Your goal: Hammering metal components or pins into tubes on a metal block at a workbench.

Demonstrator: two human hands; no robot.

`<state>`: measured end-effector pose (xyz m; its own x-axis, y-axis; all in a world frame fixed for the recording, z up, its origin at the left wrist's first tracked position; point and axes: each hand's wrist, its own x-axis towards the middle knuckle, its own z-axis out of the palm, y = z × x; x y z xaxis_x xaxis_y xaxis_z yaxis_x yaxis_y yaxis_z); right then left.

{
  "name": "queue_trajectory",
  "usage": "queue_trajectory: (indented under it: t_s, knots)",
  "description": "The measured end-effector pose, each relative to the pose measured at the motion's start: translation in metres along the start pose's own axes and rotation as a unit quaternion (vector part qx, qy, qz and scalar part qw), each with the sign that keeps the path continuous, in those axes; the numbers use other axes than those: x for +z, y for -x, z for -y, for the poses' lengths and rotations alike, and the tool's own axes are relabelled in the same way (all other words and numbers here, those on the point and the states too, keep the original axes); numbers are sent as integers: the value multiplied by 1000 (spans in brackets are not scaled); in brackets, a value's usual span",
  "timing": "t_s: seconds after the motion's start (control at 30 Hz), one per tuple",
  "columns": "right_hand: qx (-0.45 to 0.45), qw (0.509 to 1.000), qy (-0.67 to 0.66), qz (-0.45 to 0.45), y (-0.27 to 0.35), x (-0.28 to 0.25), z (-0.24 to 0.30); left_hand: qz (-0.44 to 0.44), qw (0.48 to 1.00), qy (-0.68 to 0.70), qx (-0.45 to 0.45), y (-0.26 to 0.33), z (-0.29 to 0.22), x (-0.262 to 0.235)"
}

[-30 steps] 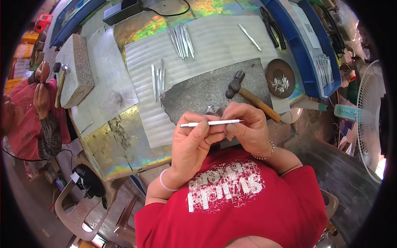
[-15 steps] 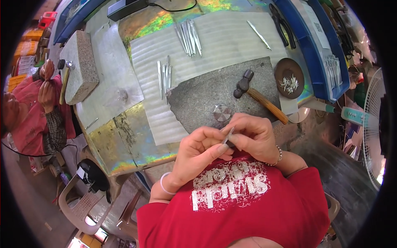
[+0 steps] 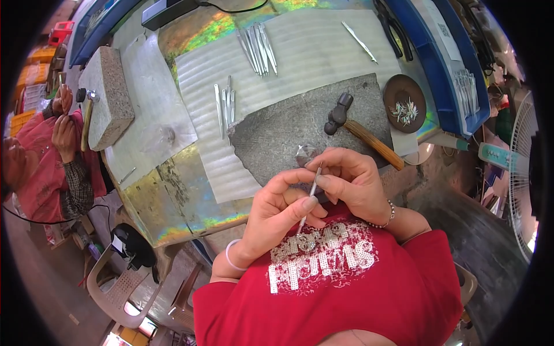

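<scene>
A rod [image 3: 313, 188] lies between left hand [image 3: 283, 209] and right hand [image 3: 355, 180]; behind them a slab [image 3: 283, 127] bears a hammer [image 3: 370, 141]; a dish [image 3: 398, 88] sits near the tabletop's [image 3: 144, 205] near right corner.

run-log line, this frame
left hand: pinching slim silver-coloured rod; right hand: at rod's upper tip; ball-peen hammer: head on stone slab

worktable [image 3: 158, 196] | bears: white foam sheet [image 3: 311, 55] | translucent sheet [image 3: 151, 112] | black box [image 3: 168, 12] | blue bin [image 3: 429, 69]
</scene>
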<state>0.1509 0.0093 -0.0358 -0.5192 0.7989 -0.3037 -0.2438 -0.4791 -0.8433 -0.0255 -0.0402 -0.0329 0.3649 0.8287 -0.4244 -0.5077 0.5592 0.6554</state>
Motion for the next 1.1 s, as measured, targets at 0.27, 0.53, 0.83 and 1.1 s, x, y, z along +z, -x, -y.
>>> queue_trajectory:
  t_s: [0.27,0.53,0.83,1.1]
  knots:
    - [-21,1000,-7,8,1,4,5,42,998,-8,51,0,8,-2]
    - [-36,998,51,32,1,-1,-7,18,999,24,40,-1,7,-4]
    - [28,1000,9,4,12,-6,-1,21,999,-43,17,-4,7,-1]
    - [53,998,-5,-32,27,-19,6,41,997,-13,-56,-14,7,10]
